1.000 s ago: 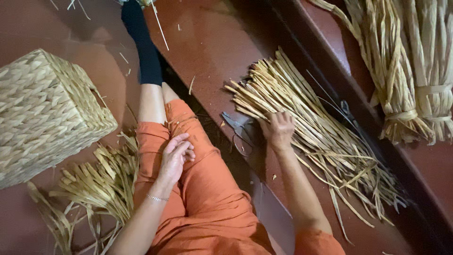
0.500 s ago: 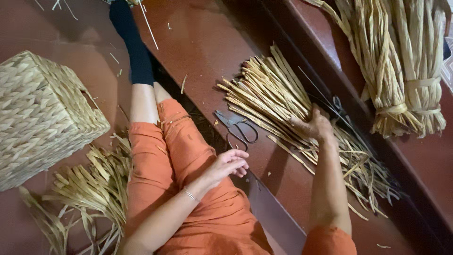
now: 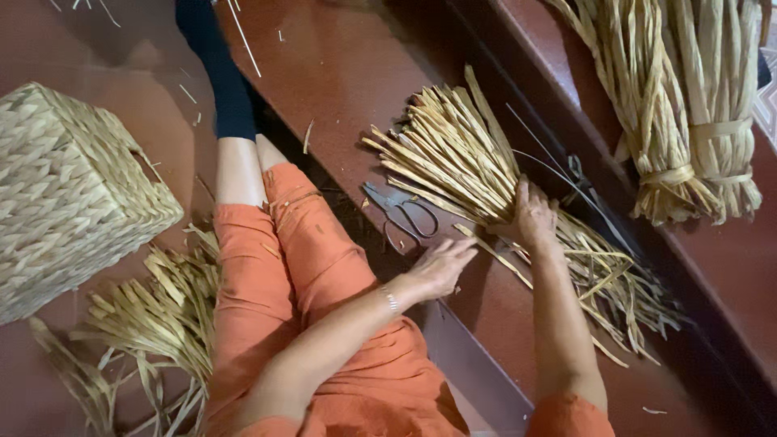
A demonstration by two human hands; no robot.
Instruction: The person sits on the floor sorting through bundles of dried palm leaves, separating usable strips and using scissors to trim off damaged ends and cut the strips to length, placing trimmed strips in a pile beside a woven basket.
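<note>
Right hand [image 3: 530, 217], centre right of frame: palm down on straw pile [image 3: 486, 182], fingers curled into strands, pressing; whether any strand gripped, cannot tell. Left hand [image 3: 441, 267], centre: open, fingers stretched, empty, just beside scissors [image 3: 401, 212] on red step [image 3: 340, 81]. Pile fanned from centre toward lower right. Orange trousers [image 3: 307, 275], black sock [image 3: 218, 73] above. Woven basket [image 3: 69, 194] at left edge; loose straw [image 3: 154, 324] lower left. Tied bundles [image 3: 680, 105] upper right.
</note>
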